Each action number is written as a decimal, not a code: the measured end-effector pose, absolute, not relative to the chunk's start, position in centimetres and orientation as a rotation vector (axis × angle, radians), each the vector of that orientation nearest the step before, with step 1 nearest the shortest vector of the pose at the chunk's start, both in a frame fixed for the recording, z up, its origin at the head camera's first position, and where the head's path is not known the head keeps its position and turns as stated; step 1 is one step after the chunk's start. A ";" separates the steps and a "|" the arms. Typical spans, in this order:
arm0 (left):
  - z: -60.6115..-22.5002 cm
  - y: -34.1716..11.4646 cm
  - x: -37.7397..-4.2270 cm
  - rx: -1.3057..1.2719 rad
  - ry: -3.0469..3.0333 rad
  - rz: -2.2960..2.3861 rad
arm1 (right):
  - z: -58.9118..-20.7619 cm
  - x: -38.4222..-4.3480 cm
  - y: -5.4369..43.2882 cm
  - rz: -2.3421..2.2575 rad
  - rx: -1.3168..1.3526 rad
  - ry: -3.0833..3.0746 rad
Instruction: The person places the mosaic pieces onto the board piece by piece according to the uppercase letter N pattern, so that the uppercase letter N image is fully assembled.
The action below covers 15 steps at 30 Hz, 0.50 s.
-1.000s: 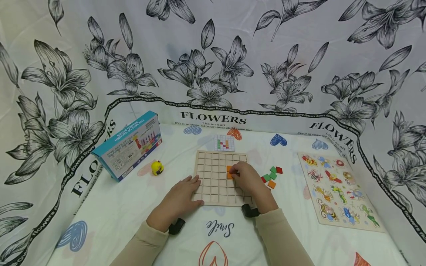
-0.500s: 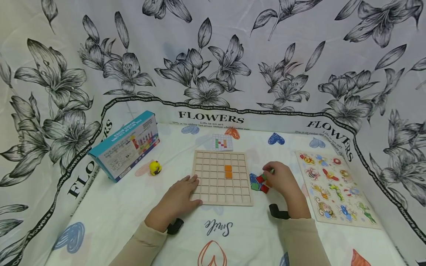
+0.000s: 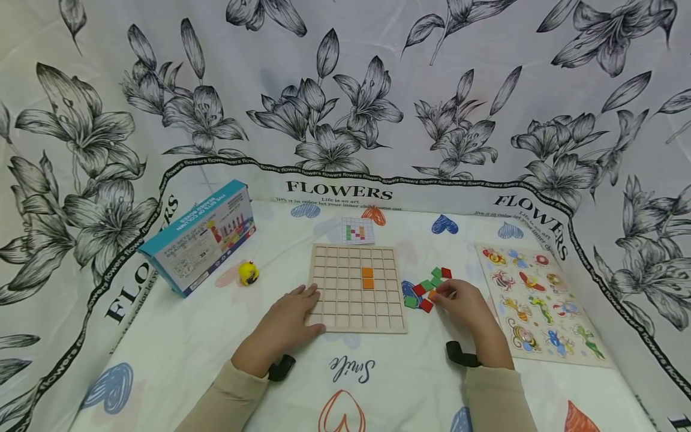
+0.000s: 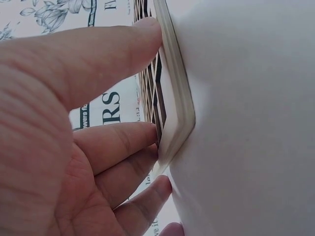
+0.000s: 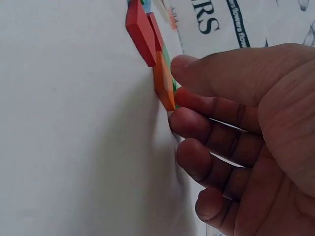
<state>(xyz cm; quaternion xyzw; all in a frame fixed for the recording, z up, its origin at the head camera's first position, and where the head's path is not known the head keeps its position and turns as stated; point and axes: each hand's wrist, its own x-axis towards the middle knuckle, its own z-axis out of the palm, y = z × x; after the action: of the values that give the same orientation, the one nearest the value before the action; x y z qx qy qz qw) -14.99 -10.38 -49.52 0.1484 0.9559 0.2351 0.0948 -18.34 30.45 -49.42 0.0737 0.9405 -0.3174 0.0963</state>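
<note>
In the head view, a wooden grid board (image 3: 357, 306) lies flat with two orange square tiles (image 3: 367, 278), one above the other, in its cells. My left hand (image 3: 285, 321) rests at the board's lower left corner. Its thumb touches the rim (image 4: 179, 88) and its extended fingers touch the adjoining side. Right of the board, my right hand (image 3: 463, 306) reaches a loose orange tile (image 5: 164, 81). The thumb and bent index finger are at the tile's edge, with a gap between their tips; no firm pinch shows. Red tiles (image 5: 141, 33) and green tiles (image 3: 411, 302) lie close by.
A small pattern card (image 3: 357, 230) lies behind the board. At left stand a blue-topped box (image 3: 200, 237) and a small yellow toy (image 3: 248, 273). An insect puzzle board (image 3: 540, 306) lies at right. A flower-printed curtain (image 3: 345, 120) hangs behind.
My right hand has left the orange tiles on the board and moved right to the loose tiles, which have shifted and spread. My left hand has stayed at the board's corner.
</note>
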 end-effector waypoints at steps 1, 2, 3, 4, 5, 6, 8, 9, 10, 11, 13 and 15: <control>-49.5 -10.4 -15.0 0.443 2.835 0.697 | -49.5 -18.4 30.3 -0.936 0.213 2.787; -49.6 -10.4 -15.1 0.444 2.837 0.696 | -49.6 -18.4 30.3 -0.931 0.208 2.791; -49.6 -10.4 -15.1 0.445 2.836 0.696 | -49.6 -18.5 30.2 -0.926 0.204 2.796; -49.6 -10.4 -15.1 0.444 2.836 0.696 | -49.7 -18.5 30.1 -0.923 0.204 2.799; -49.6 -10.4 -15.2 0.443 2.836 0.695 | -49.8 -18.6 30.1 -0.917 0.200 2.804; -49.6 -10.4 -15.2 0.445 2.839 0.694 | -49.8 -18.6 30.0 -0.912 0.199 2.808; -49.5 -10.4 -15.2 0.448 2.841 0.691 | -49.9 -18.6 30.0 -0.908 0.196 2.812; -49.5 -10.4 -15.2 0.444 2.841 0.689 | -50.0 -18.6 30.0 -0.905 0.196 2.814; -49.5 -10.3 -15.2 0.442 2.841 0.687 | -50.0 -18.6 29.9 -0.905 0.195 2.817; -49.5 -10.3 -15.1 0.441 2.842 0.687 | -50.0 -18.7 29.9 -0.906 0.194 2.817; -49.5 -10.3 -15.1 0.434 2.837 0.690 | -50.0 -18.7 29.9 -0.910 0.196 2.819; -49.5 -10.3 -15.0 0.423 2.830 0.694 | -50.0 -18.7 29.9 -0.918 0.185 2.819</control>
<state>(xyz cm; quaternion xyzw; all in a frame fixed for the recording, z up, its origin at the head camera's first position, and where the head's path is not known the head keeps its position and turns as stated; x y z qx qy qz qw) -15.02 -10.26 -49.45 0.1431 0.9564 0.2347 0.0985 -18.74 29.87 -49.96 0.0621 0.9456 -0.3079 0.0852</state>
